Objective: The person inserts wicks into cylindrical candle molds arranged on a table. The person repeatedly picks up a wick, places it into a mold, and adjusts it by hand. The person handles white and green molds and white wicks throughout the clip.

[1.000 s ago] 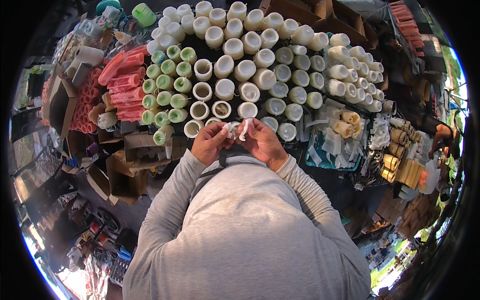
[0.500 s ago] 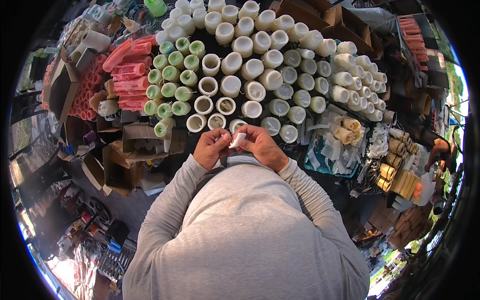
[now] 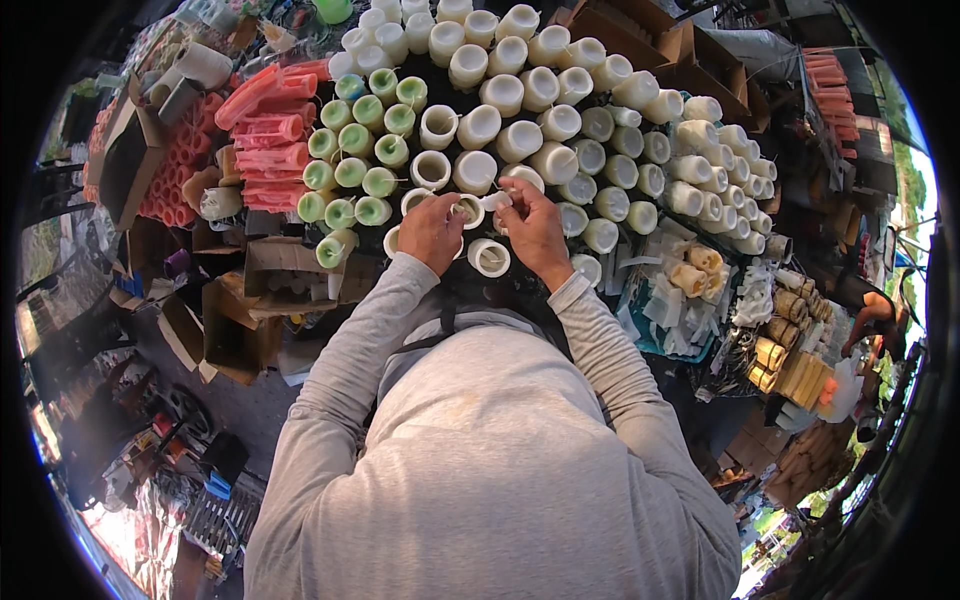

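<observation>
Both hands meet over the front row of cream candles. The left hand curls its fingers at a cream candle mould, though whether it truly grips the rim I cannot tell. The right hand pinches a small white piece between thumb and fingertips — just above that mould. Another cream ring-shaped candle sits between the wrists. To the left stand green candles (tight rows), then red moulded pieces and an open cardboard box.

Both hands among white cylinders
</observation>
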A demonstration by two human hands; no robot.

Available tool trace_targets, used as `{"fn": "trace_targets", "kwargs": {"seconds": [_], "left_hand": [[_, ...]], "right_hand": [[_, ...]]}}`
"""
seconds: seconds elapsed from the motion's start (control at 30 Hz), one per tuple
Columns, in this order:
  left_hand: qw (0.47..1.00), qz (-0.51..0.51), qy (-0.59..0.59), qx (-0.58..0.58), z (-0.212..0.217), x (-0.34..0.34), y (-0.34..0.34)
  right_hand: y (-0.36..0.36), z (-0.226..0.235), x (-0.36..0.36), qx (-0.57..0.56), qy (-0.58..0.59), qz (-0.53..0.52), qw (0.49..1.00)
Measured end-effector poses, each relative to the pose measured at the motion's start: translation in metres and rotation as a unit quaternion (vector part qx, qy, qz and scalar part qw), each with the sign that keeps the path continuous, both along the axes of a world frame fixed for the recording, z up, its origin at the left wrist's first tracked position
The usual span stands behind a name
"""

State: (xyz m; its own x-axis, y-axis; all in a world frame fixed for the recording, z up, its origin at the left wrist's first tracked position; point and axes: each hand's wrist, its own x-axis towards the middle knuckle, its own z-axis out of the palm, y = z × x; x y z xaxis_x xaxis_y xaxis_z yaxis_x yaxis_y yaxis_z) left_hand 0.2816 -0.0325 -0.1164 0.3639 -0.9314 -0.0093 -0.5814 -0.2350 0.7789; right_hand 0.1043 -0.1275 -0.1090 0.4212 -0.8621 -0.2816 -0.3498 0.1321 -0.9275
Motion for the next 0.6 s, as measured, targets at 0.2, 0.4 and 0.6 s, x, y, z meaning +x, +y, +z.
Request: {"fn": "trace_targets", "kwargs": {"seconds": [0.2,0.4,0.6], "left_hand": [[0.995,-0.049,-0.085,0.019,-0.013,-0.005,0.003],[0.996,-0.046,-0.079,0.010,-0.014,-0.006,0.015],[0.995,-0.056,-0.080,0.022,-0.016,-0.006,0.017]], "right_hand": [[0.003,-0.007,-0.007,0.184,-0.141,-0.102,0.967],[0.012,-0.014,0.009,0.359,-0.169,-0.181,0.900],[0.016,-0.028,0.031,0.372,-0.154,-0.176,0.898]]}}
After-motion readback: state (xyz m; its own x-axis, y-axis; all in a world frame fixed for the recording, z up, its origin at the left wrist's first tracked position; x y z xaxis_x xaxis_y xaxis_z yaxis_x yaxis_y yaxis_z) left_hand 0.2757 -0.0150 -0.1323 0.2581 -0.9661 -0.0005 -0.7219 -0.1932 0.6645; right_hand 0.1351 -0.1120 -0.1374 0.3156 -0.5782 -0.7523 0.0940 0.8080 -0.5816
